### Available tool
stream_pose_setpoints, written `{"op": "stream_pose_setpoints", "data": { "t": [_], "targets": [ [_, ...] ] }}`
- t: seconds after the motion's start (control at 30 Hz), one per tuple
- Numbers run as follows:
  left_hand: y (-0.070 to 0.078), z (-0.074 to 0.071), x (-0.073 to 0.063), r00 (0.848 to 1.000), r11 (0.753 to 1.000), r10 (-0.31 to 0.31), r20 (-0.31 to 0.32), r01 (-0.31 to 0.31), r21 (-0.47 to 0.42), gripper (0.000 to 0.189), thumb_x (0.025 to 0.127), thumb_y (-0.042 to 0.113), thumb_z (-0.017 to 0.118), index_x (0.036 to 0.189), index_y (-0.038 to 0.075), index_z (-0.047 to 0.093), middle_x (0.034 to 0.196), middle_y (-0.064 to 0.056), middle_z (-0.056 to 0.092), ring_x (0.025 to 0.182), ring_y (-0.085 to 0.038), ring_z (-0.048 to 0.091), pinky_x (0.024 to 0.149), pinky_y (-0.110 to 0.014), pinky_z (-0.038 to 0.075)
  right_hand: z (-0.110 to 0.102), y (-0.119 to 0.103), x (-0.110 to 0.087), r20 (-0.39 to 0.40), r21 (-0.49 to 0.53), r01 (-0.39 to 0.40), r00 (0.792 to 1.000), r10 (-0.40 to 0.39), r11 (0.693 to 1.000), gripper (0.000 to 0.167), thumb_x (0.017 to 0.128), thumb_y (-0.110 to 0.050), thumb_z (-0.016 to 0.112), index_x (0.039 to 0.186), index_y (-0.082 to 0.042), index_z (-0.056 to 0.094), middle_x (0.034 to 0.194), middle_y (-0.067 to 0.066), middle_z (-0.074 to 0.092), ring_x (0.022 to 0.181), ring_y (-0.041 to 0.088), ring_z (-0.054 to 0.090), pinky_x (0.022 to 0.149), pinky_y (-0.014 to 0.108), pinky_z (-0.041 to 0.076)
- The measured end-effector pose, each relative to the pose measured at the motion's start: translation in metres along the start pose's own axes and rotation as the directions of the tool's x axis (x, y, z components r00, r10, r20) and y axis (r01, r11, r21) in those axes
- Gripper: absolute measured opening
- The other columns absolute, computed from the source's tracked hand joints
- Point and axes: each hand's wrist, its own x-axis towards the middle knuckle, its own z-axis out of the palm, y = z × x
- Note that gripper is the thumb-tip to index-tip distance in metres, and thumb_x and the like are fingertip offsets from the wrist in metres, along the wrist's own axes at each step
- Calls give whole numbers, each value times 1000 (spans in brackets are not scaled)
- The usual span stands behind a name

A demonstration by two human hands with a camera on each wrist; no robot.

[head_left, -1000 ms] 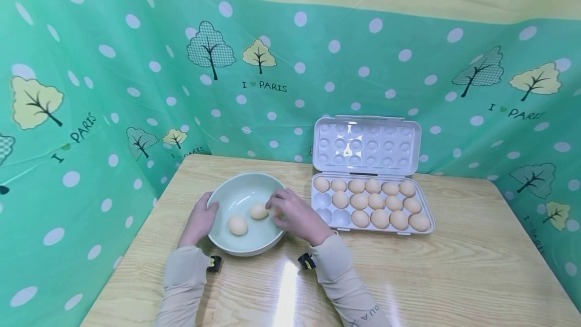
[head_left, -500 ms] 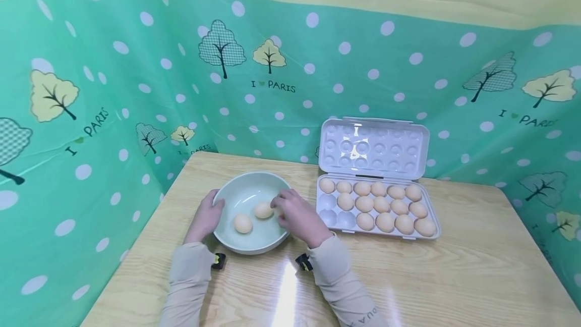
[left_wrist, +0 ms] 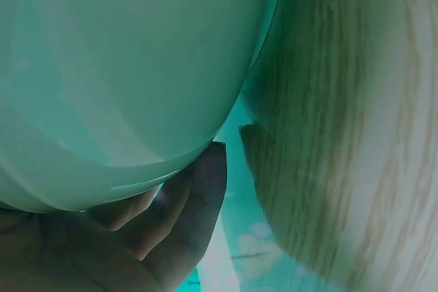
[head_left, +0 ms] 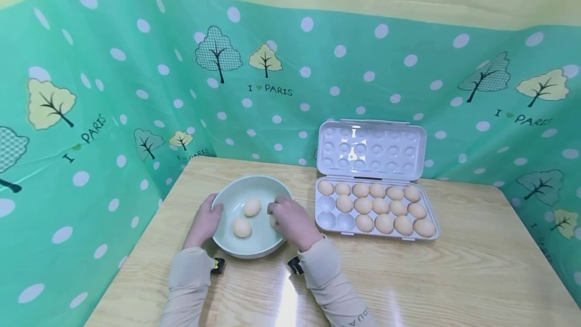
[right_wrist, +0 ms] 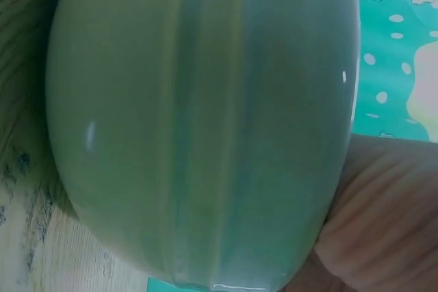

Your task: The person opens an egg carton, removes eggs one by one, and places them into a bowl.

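A pale green bowl [head_left: 254, 251] sits on the left part of the table. My left hand [head_left: 205, 221] grips its left side, thumb at the rim; in the left wrist view the fingers [left_wrist: 195, 203] press against the outer wall. Inside the bowl lie two loose eggs, one nearer egg [head_left: 242, 227] and one farther egg [head_left: 252, 207]. Over the right rim reaches my right hand [head_left: 294, 222], its curled fingers holding another egg [head_left: 273, 220], mostly hidden by them. The right wrist view shows mainly the bowl's outside [right_wrist: 205, 121] and part of the hand.
Right of the bowl stands a white egg box [head_left: 379, 232], its lid [head_left: 372, 150] raised against the curtain. Several eggs [head_left: 380, 206] fill most of its cups; a few left cups [head_left: 326, 219] hold none. A green patterned curtain [head_left: 345, 74] borders the wooden table [head_left: 472, 266].
My right hand has moved slightly left and lower at the bowl's right side. The farther loose egg has shifted left and away from that hand. The left hand keeps its grip on the bowl.
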Motion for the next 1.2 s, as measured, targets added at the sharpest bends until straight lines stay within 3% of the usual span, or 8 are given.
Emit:
{"op": "stream_pose_setpoints", "data": {
  "t": [0.47,0.63,0.83,1.2],
  "targets": [
    [-1,2,2,1000,1000,22,-12,-22,20,50,107,21,31,154,5,28,155,-24,34,141,-44,37,114,-58,36,-4,3,-7,-49,47,60,997,-58,997,24,81,-15,79,105,-14,74,99,0,66,94,16,63,71,29,58],
    [-2,2,2,1000,999,25,-14,-25,27,50,106,20,31,153,4,28,154,-26,35,140,-45,38,114,-58,36,-9,5,-10,-113,73,94,990,-85,993,19,87,-20,75,105,-14,72,103,-1,65,100,16,63,78,29,58],
    [0,0,-1,1000,1000,22,-15,-22,21,50,106,21,31,154,6,28,154,-25,36,139,-45,38,113,-58,36,-17,7,-13,-202,84,94,976,-76,992,19,89,-25,73,104,-14,72,104,-3,66,96,14,61,75,28,57],
    [2,1,-3,1000,999,22,-10,-21,28,51,106,21,30,154,5,27,156,-25,33,142,-45,33,116,-59,32,-26,20,-17,-257,82,51,966,-28,995,23,88,-21,74,109,-11,71,108,0,65,97,16,62,75,28,57]
  ]
}}
